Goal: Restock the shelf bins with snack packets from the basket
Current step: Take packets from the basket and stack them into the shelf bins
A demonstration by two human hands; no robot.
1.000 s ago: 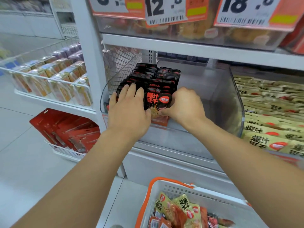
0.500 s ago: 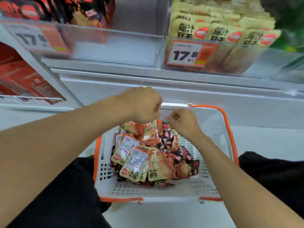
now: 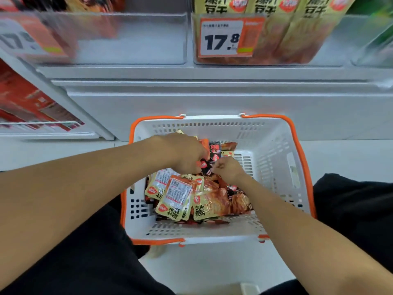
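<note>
The white shelf unit [image 3: 212,99] fills the far part of the view, its clear-fronted shelf bins along the top. The right bin [image 3: 297,50] holds yellow snack packets [image 3: 306,9] standing upright, with an orange price tag [image 3: 225,37] reading 17.8 on its front. The left bin [image 3: 131,39] is blurred; dark and red packets show at its far left behind another price tag [image 3: 32,39]. Red boxes [image 3: 32,107] lie on a low wire rack at the left.

On the pale floor, near the shelf base, sits the white basket [image 3: 274,167] with an orange rim, its long axis running left to right. The snack packets [image 3: 191,196] are heaped in its left and middle part. The nearest ones are flat yellow pouches lying tilted, long axes running roughly near to far, some face down showing white label backs. Darker black and red packets lie farther back.

Both bare forearms reach in from the near corners and converge over the heap. The left hand [image 3: 182,154] is knuckles up, fingers curled down into the far packets. The right hand [image 3: 228,169] is lower and smaller in view, fingers also curled, its tips meeting a small dark packet [image 3: 207,168] between the two hands. Both appear to pinch it, though the exact grip is hidden beneath the knuckles.

Black trouser legs [image 3: 350,209] flank the basket.
</note>
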